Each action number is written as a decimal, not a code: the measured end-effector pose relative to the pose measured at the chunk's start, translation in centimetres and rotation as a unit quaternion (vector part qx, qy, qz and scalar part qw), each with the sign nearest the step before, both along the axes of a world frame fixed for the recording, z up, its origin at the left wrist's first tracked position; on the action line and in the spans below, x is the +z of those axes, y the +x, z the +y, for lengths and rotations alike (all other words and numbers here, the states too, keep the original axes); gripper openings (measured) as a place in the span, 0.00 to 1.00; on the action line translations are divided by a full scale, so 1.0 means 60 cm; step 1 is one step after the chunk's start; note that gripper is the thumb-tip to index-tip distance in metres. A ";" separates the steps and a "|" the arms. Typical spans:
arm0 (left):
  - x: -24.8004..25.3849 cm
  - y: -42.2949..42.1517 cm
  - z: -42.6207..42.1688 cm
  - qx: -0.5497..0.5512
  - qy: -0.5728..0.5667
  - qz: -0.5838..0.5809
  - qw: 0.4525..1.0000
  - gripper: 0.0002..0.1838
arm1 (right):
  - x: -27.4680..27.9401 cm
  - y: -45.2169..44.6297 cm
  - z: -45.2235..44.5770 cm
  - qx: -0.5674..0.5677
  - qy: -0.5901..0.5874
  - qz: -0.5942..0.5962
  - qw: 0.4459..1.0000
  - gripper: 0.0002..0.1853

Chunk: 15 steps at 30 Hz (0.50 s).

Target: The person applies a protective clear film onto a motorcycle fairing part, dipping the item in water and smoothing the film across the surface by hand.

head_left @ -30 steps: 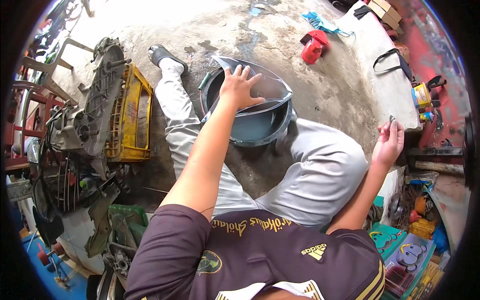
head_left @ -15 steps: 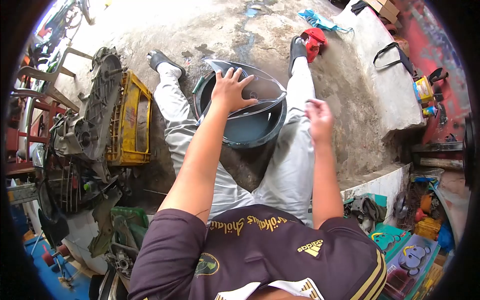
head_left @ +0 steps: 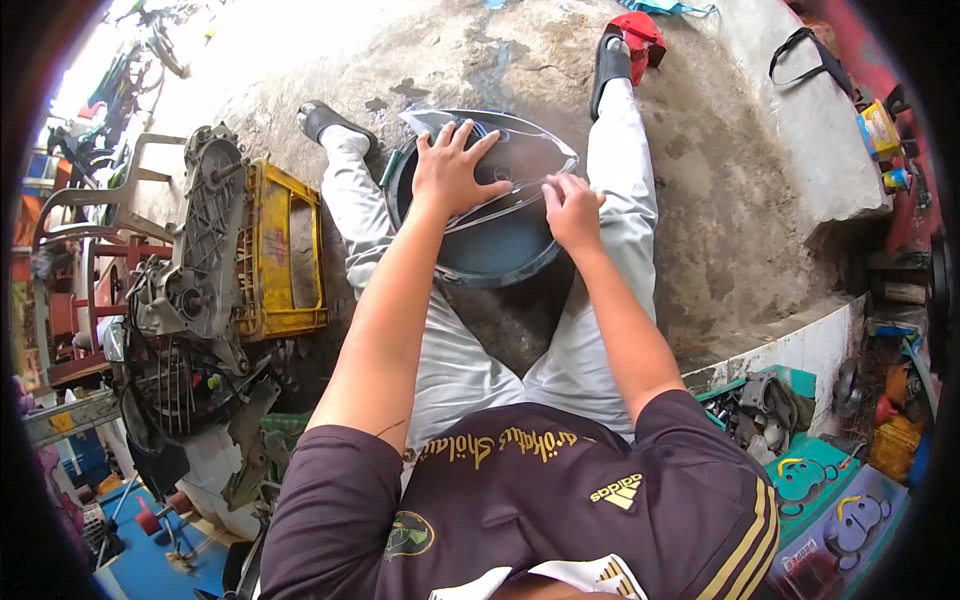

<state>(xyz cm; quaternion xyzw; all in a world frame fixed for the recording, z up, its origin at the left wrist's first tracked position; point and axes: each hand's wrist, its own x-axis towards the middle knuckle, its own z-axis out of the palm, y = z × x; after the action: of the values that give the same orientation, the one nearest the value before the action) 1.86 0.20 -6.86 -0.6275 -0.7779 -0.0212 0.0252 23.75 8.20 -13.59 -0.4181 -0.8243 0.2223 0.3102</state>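
A clear, pointed plastic panel [head_left: 535, 150], like a headlight lens, lies across the top of a round dark bucket [head_left: 500, 275]. Greyish water [head_left: 500, 250] shows inside below it. My left hand [head_left: 450, 172] is pressed flat on the panel, fingers spread and thumb out to the right. At the panel's right end, my right hand [head_left: 573, 212] has its fingers pinched together against the near edge. Whatever those fingertips hold, if anything, is hidden. The bucket stands on the floor between my legs.
To the left, a yellow crate [head_left: 285, 250] stands beside a metal engine casing [head_left: 210, 220] and a chair frame [head_left: 120, 200]. A red object [head_left: 640, 45] lies by my right foot. Boxed parts [head_left: 840, 530] sit at lower right, near a concrete ledge [head_left: 800, 150].
My right hand has come in from above my right thigh to the panel's right edge. My left hand stays spread on the panel. The whole view has shifted slightly.
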 end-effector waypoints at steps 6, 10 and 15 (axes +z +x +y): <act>-0.007 -0.001 0.002 -0.002 0.003 -0.001 1.000 0.51 | 0.000 0.004 -0.023 0.035 0.090 -0.049 0.994 0.04; -0.011 -0.002 -0.002 -0.003 0.004 0.001 1.000 0.51 | -0.004 0.001 -0.010 0.001 0.124 -0.038 0.992 0.03; -0.006 -0.002 -0.001 -0.002 0.002 -0.009 1.000 0.52 | 0.005 -0.002 -0.051 0.092 0.132 -0.055 0.986 0.04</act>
<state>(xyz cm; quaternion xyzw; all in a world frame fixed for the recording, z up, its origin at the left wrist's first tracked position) 1.76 0.15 -7.24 -0.6286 -0.7770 -0.0285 0.0201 23.66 5.13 -13.32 -0.3078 -0.8971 0.1161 0.2949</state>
